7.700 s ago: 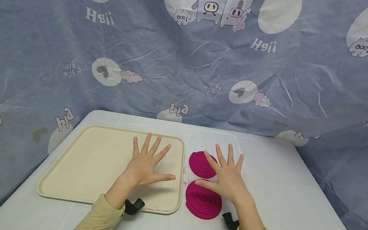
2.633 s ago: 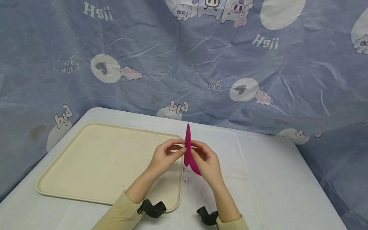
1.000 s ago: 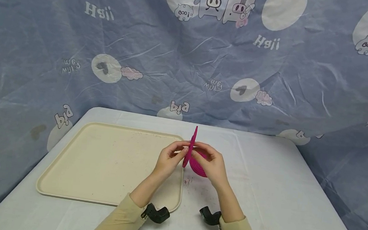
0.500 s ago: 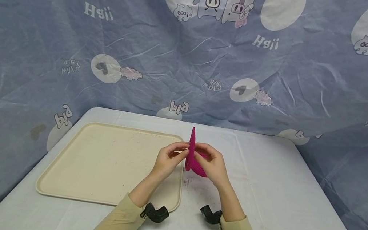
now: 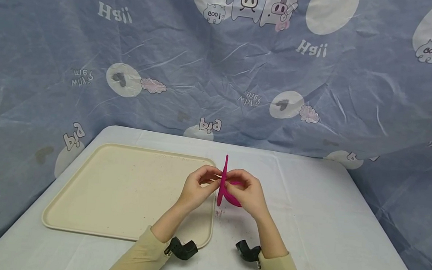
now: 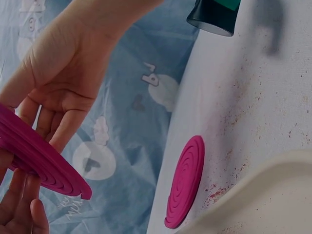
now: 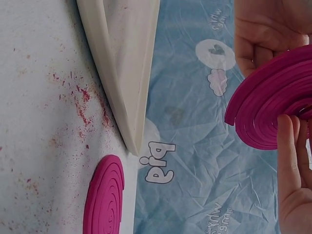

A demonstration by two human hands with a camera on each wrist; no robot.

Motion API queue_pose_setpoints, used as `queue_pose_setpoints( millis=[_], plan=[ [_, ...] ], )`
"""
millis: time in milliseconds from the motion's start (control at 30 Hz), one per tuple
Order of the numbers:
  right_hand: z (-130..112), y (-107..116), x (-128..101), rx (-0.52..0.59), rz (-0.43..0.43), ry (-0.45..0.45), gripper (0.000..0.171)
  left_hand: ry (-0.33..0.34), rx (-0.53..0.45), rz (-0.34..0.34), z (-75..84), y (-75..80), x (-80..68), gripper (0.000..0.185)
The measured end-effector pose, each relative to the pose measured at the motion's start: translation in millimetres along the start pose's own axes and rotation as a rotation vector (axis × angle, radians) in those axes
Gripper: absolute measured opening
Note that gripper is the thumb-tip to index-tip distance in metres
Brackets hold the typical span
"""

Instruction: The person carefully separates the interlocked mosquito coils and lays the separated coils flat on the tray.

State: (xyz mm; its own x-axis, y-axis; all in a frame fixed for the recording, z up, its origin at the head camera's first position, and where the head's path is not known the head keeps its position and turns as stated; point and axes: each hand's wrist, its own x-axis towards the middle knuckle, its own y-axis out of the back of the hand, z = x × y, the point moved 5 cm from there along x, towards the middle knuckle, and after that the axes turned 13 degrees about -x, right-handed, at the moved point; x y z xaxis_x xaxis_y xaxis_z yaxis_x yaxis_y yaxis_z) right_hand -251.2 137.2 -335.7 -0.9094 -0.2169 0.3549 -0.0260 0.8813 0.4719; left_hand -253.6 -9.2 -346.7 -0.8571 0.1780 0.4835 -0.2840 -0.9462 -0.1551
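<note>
Fingers of both hands are bent, their tips pinching a pink coil [image 5: 222, 182] between them. The left hand [image 5: 194, 189] meets it from the left, the right hand [image 5: 250, 194] from the right; from my remote post I cannot tell exactly how each fingertip bears on it. The coil stands on edge, nearly upright and raised clear of the table [image 5: 328, 213], just beyond the near right corner of the tray [image 5: 111, 190]. Seen from the right wrist, its flat spiral face shows, with fingertips of the right hand near the centre; one end of the strip juts from the outer rim.

A second coil [image 6: 185, 181] lies flat on the table, partly hidden from the head view by the right hand — untouched, as far as I can see. Reddish crumbs [image 7: 83, 105] lie beside the tray.

I judge the step in hand to be the two-handed handling of the first coil, perhaps at its middle. A sound next move, in my view, calls for even pressure from both sides and a steady upright face — too hard a squeeze could part the windings.
</note>
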Motion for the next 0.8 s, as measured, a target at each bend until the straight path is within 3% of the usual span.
queue_pose_setpoints(
  millis=[200, 433, 800],
  plan=[
    [1, -2, 0, -0.004, -0.001, -0.017, 0.019, -0.007, -0.005, -0.017, 0.5, -0.3, 0.1, 0.019],
    [35, -7, 6, 0.009, -0.002, -0.037, 0.019, -0.001, -0.011, -0.007, 0.8, -0.2, -1.2, 0.019],
    [35, -7, 6, 0.043, -0.014, -0.003, 0.017, 0.028, -0.05, -0.023, 0.7, -0.9, -1.3, 0.02]
  ],
)
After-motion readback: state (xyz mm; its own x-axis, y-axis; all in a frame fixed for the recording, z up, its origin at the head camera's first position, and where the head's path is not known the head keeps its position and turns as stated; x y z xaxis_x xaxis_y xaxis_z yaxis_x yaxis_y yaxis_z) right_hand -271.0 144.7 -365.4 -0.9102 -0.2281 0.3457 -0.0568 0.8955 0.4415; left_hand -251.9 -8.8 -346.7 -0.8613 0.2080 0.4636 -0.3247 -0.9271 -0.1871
